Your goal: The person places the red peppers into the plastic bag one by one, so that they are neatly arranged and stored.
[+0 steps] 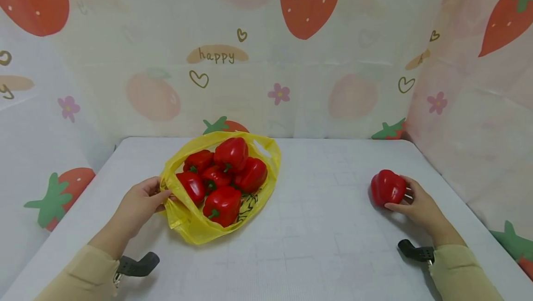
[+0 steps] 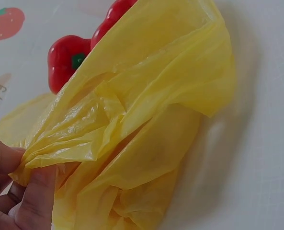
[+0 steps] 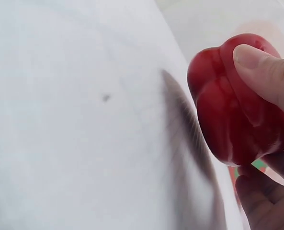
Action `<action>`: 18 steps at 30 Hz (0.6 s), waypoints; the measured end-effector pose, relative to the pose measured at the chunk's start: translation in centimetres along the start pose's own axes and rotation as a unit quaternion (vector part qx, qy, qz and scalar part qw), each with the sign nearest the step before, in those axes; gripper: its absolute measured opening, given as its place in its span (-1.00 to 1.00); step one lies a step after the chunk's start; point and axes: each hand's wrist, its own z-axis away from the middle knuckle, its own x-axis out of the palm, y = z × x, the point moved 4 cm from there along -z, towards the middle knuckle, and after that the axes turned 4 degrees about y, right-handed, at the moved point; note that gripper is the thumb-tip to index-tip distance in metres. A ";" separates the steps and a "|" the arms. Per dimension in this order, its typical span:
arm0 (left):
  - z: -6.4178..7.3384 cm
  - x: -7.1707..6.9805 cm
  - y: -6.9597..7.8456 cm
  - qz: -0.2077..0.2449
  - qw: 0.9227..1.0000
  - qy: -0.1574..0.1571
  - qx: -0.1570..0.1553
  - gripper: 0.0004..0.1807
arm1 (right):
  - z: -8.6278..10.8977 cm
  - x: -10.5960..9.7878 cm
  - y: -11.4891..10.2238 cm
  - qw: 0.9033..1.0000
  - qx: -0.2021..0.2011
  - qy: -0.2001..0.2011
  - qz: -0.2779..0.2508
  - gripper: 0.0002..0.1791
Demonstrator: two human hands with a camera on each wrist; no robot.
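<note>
On the left half of the table, a yellow plastic bag [image 1: 183,227] lies with its mouth wide, several red bell peppers [image 1: 223,205] inside it. My left hand [image 1: 139,204] pinches the bag's left rim between thumb and fingers; the left wrist view shows the gathered film [image 2: 74,139] at the fingertips. At the right side, my right hand [image 1: 420,206] grips a single red bell pepper [image 1: 386,188], thumb on its near side. In the right wrist view this pepper [image 3: 228,110] casts a shadow on the cloth beside it.
A white cloth covers the table [image 1: 316,245]. Behind it and along both sides stands a curtain [image 1: 308,70] printed with strawberries, hearts and flowers. Dark wrist-worn mounts [image 1: 139,264] jut out below each hand.
</note>
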 end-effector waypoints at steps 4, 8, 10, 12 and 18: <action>0.0 0.0 -0.1 -0.001 1.000 0.000 0.000 -0.47 | -0.3 -0.1 -0.5 1.000 -0.002 -0.003 -0.006 0.20; 0.0 0.0 -0.1 0.000 1.000 0.000 -0.002 -0.46 | -0.6 -0.2 -1.4 1.000 -0.008 -0.007 -0.009 0.19; 0.1 0.0 -0.1 0.001 1.000 -0.001 -0.004 -0.45 | -0.7 -0.2 -1.9 1.000 -0.011 -0.008 -0.010 0.17; 0.1 0.0 -0.1 0.003 1.000 -0.003 -0.006 -0.44 | -0.8 -0.1 -2.4 1.000 -0.014 -0.011 -0.012 0.15; 0.0 0.0 -0.2 0.009 1.000 -0.004 -0.005 -0.42 | -1.2 0.0 -3.9 0.999 -0.028 -0.015 -0.015 0.15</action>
